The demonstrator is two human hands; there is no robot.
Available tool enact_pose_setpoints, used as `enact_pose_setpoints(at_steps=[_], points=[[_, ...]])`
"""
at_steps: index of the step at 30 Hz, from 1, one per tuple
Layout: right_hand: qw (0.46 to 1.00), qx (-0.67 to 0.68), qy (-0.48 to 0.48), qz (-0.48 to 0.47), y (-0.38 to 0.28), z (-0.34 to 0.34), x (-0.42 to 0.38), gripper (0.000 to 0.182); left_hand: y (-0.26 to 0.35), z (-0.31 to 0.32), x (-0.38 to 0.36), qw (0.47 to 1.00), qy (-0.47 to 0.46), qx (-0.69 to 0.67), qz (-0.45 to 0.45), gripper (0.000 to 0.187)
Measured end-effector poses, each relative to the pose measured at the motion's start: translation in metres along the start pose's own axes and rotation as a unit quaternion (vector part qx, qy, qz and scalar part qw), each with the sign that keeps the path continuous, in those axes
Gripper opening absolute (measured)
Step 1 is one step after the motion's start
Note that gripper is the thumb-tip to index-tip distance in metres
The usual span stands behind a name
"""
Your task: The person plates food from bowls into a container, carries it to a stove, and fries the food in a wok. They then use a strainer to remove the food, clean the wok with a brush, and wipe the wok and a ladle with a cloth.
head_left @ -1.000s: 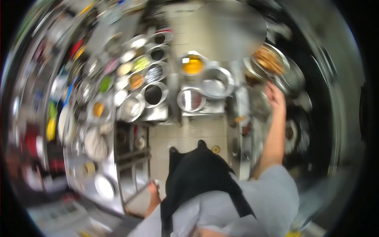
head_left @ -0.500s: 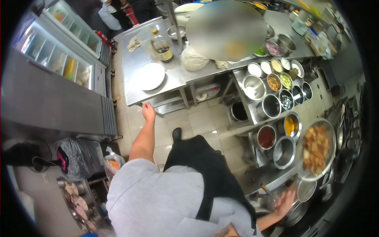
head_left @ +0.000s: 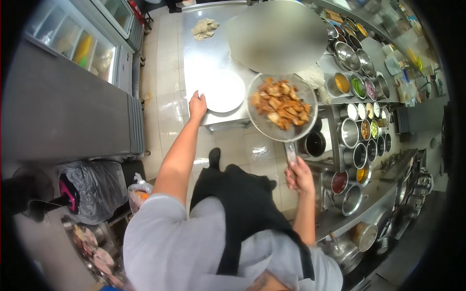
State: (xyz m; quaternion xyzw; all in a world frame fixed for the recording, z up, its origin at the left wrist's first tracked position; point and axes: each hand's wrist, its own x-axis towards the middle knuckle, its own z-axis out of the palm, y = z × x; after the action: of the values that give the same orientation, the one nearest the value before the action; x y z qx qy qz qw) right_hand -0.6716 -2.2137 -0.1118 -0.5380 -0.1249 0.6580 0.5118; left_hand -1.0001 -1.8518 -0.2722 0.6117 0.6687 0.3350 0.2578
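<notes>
My right hand (head_left: 300,175) is closed around the handle (head_left: 290,152) of a round mesh strainer (head_left: 254,120). Browned fried pieces (head_left: 281,104) lie in the strainer, which hangs over the table's front edge, just right of a white plate (head_left: 223,92). The plate rests on a steel table (head_left: 206,56). At the plate's left front rim, my left hand (head_left: 197,105) has its fingers closed on the edge; the fingertips are partly lost in glare.
A crumpled cloth (head_left: 205,29) lies farther back on the table. To the right stand several metal containers (head_left: 349,132) with ingredients, and pots (head_left: 348,200) beside the stove. A tall fridge (head_left: 73,82) lines the left. A blurred patch hides part of the table.
My right hand has come from the stove side to the table, now holding the strainer of fried pieces. My left hand has moved forward to the plate's rim. The view has shifted.
</notes>
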Motion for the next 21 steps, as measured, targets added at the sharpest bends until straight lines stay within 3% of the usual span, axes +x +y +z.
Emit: enact_pose_setpoints(at_steps=[2,5,7,8,9,11,12,14,17,21], points=[[1.000,0.002,-0.019,0.014,-0.002,0.039,0.036,0.028,0.002,-0.017,0.008,0.995,-0.059,-0.063,-0.053,0.047],[0.998,-0.055,-0.015,0.034,-0.004,0.092,0.070,0.022,-0.019,-0.020,0.016,0.998,-0.040,-0.056,-0.005,0.051],[0.995,-0.097,-0.013,0.026,-0.005,0.108,0.083,0.019,-0.003,-0.033,0.006,0.981,-0.024,-0.190,0.046,0.063],[0.993,-0.119,-0.007,0.023,-0.006,0.116,0.089,0.019,-0.007,-0.035,0.011,0.976,-0.050,-0.190,0.097,0.090],[0.992,-0.120,-0.002,0.023,-0.008,0.124,0.092,0.019,-0.010,-0.035,0.013,0.975,-0.053,-0.193,0.095,0.090],[0.976,-0.216,0.036,0.008,-0.017,0.141,0.096,0.013,-0.007,-0.038,0.011,0.972,-0.058,-0.129,0.188,0.121],[0.975,-0.216,0.039,0.009,-0.022,0.148,0.099,0.013,-0.003,-0.042,0.011,0.972,-0.061,-0.131,0.187,0.121],[0.954,-0.291,0.074,0.003,-0.032,0.161,0.100,0.012,0.002,-0.045,0.012,0.962,-0.094,-0.056,0.248,0.147],[0.935,-0.345,0.089,-0.007,-0.046,0.177,0.100,0.014,0.004,-0.039,0.017,0.955,-0.098,-0.044,0.277,0.159],[0.911,-0.398,0.105,0.007,-0.069,0.196,0.095,0.011,0.008,-0.035,0.020,0.955,-0.081,-0.046,0.282,0.160]])
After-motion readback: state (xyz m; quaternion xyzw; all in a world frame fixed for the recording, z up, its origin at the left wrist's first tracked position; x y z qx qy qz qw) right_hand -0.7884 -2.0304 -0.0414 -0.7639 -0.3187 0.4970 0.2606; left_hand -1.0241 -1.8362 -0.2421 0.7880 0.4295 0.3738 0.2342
